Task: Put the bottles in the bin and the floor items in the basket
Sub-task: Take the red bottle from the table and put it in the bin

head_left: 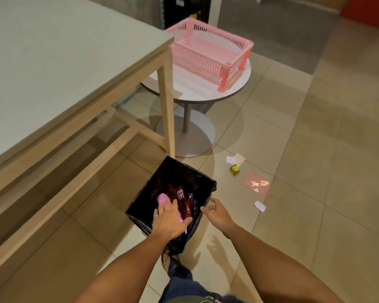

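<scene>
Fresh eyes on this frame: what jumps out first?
The pink basket on the round side table, upper centre, is the brightest thing. Next, the black-lined bin on the floor, with a pink bottle and a dark red bottle inside, left hand over it. Litter lies right of it, including a pink packet.

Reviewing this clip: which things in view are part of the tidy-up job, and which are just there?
Part of the job:
- black-lined bin
- pink bottle and dark red bottle inside it
- pink slatted plastic basket
- floor items: white paper scraps, small yellow toy, pink packet, white tag

Just there:
- grey rectangular table
- round white side table under the basket
</scene>
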